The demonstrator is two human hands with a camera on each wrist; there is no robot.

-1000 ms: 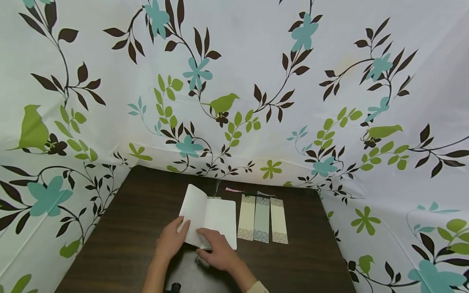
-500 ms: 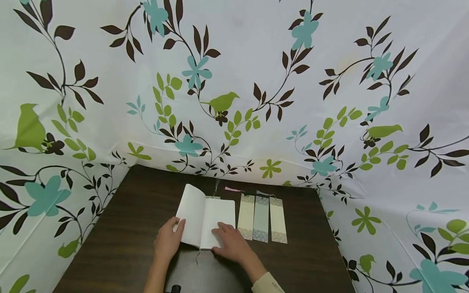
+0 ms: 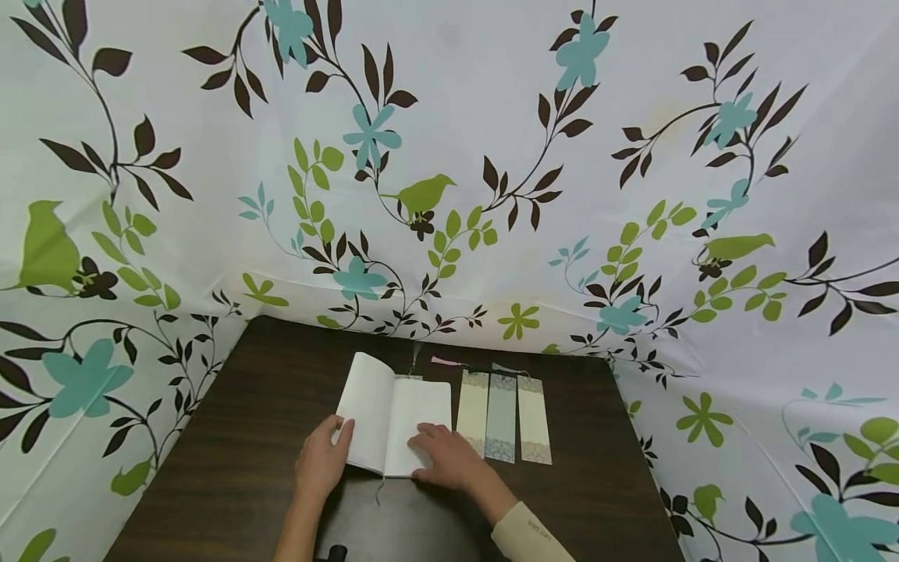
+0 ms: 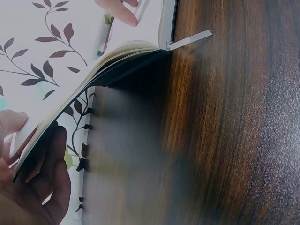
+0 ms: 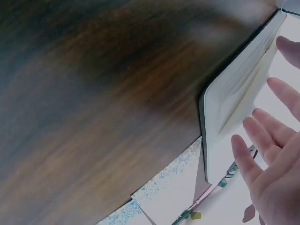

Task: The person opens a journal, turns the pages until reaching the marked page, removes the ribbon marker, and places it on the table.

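A notebook (image 3: 421,406) with blank white pages and a dark cover lies open on the table, its left side lifted at a slant. My left hand (image 3: 321,460) grips that side's outer edge; the left wrist view shows the thumb (image 4: 14,121) on the page and fingers (image 4: 56,150) under the cover. Over the lower part of the right-hand page is my right hand (image 3: 453,460), fingers spread. In the right wrist view its fingertips (image 5: 239,143) lie over the page, and contact is hard to tell. A thin ribbon marker (image 4: 190,40) sticks out from the spine's bottom.
Right of the notebook lie a cream bookmark (image 3: 472,402), a blue-grey bookmark (image 3: 502,417) and another cream bookmark (image 3: 535,421), with tassels. Another tassel (image 3: 414,359) shows behind the notebook. A small black object (image 3: 337,553) is at the dark table's (image 3: 232,437) near side. Patterned cloth surrounds the table.
My right hand has moved from the notebook's spine rightward onto the right page, uncovering the ribbon. My left hand has shifted slightly left with the lifted side, so the notebook stands wider open.
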